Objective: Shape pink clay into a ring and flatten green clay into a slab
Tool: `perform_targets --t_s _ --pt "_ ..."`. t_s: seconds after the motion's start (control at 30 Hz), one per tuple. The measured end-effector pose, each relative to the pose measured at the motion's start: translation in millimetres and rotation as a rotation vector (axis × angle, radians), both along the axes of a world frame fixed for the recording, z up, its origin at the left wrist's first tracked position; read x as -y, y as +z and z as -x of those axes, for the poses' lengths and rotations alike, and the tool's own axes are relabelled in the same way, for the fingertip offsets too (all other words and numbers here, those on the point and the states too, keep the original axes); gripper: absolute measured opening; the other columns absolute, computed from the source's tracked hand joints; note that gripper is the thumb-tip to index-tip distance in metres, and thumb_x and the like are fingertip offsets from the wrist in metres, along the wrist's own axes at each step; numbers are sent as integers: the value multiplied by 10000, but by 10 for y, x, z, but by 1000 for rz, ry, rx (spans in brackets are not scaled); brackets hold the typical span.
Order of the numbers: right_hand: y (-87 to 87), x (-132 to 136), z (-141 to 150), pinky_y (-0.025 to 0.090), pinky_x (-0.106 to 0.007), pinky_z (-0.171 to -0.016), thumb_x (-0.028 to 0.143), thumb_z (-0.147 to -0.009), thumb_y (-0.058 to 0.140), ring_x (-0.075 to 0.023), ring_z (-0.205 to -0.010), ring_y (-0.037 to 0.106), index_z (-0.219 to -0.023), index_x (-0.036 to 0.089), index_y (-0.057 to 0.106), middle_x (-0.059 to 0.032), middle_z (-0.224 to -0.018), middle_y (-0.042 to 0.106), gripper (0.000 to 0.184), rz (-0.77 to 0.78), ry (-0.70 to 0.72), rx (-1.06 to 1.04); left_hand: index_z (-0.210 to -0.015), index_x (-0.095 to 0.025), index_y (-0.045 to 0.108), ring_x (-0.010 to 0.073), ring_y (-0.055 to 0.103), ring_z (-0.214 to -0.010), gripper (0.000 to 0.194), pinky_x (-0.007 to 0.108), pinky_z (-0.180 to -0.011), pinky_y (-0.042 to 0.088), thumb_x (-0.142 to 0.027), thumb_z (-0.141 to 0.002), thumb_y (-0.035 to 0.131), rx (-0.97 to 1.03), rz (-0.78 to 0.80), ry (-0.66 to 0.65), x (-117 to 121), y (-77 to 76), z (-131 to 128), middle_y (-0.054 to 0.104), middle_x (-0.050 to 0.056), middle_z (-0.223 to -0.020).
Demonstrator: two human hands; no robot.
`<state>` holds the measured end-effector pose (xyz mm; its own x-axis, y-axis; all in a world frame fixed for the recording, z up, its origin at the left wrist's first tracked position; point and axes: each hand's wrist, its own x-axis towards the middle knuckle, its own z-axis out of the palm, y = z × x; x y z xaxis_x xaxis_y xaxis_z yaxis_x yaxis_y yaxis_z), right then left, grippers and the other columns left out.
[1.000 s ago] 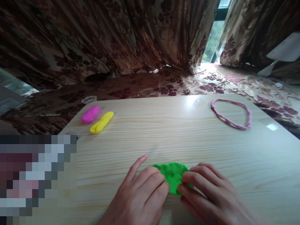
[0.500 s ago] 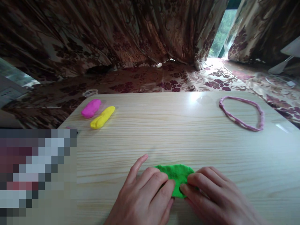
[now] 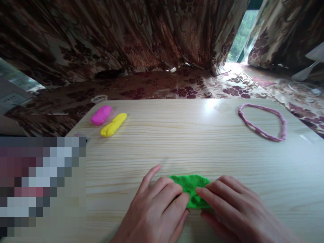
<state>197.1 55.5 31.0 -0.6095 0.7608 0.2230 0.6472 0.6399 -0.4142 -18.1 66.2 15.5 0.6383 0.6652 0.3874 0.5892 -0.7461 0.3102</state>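
A flattened piece of green modelling clay lies near the front of the table, with an uneven edge and dents in its surface. My left hand grips its left side, fingers curled over the top and the little finger sticking out. On the right side, my right hand has its fingertips on the clay's upper face, and its thumb is low at the near edge. Both hands partly cover the clay's ends.
A pink clay lump and a yellow clay roll lie at the table's far left. A pinkish-purple twisted loop rests at the far right. Pixelation hides the lower left. Patterned curtains hang behind.
My right hand's fingers have shifted slightly up and inward over the green clay, and its thumb has dropped to the near edge. My left hand keeps its hold. The view has shifted a little.
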Motion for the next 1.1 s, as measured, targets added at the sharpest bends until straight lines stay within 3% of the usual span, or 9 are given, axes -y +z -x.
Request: perform_targets --t_s 0.1,0.23,0.33,0.43,0.57,0.73,0.97,1.03,1.1 --pt "-20 3 50 408 -291 -572 190 -858 540 -179 -693 493 -858 175 621 -40 -757 585 83 10 -12 30 -816 -200 613 151 543 -796 122 451 -1021 307 -202 -851 497 18 32 7 -5 8 -30 597 -9 -769" --pt "-21 0 91 383 -277 -528 150 -857 505 -169 -655 486 -782 193 621 -31 -729 579 145 -23 -35 36 -761 -186 609 156 533 -774 152 440 -964 369 -164 -849 488 33 85 21 -42 83 -81 588 8 -748" --pt "19 16 4 434 -287 -579 190 -847 538 -178 -707 516 -918 186 638 -45 -785 606 122 2 -22 50 -840 -188 636 154 549 -775 119 449 -984 354 -181 -843 517 21 85 -5 -56 180 -47 618 6 -766" --pt "56 41 -132 469 -305 -641 223 -854 537 -191 -772 539 -1109 149 591 -84 -897 623 271 -46 -14 8 -1017 -184 628 156 573 -844 204 432 -1022 325 -206 -820 579 -10 52 -19 -31 235 25 664 9 -865" --pt "70 41 -205 465 -296 -620 205 -860 522 -183 -754 545 -1026 163 627 -88 -873 614 201 -60 -10 15 -1051 -206 629 163 564 -885 242 459 -1059 271 -231 -816 578 5 -11 -17 11 155 28 654 7 -887" --pt "45 -4 -168 441 -306 -630 158 -876 496 -175 -743 535 -954 166 643 -73 -834 602 167 -56 18 26 -1041 -203 634 172 540 -877 228 503 -1068 236 -247 -832 554 -16 33 -33 -19 35 -87 622 6 -842" --pt "-7 -76 -182 418 -323 -667 149 -900 448 -170 -762 515 -812 176 623 -56 -824 587 198 28 57 2 -954 -218 657 151 532 -840 162 475 -1057 273 -208 -816 572 25 97 -16 -68 88 -102 595 -3 -805" --pt "13 -95 -211 424 -324 -671 205 -890 494 -172 -774 524 -900 178 623 -57 -851 597 132 9 63 8 -968 -219 653 154 536 -842 171 477 -1058 272 -224 -814 579 18 100 -25 -72 89 -94 601 -1 -814" --pt "35 -106 -233 431 -327 -672 260 -872 542 -178 -787 533 -1047 176 600 -63 -877 604 203 -20 68 29 -988 -221 649 159 538 -844 187 485 -1059 268 -227 -813 582 17 103 -30 -74 78 -89 607 0 -820"
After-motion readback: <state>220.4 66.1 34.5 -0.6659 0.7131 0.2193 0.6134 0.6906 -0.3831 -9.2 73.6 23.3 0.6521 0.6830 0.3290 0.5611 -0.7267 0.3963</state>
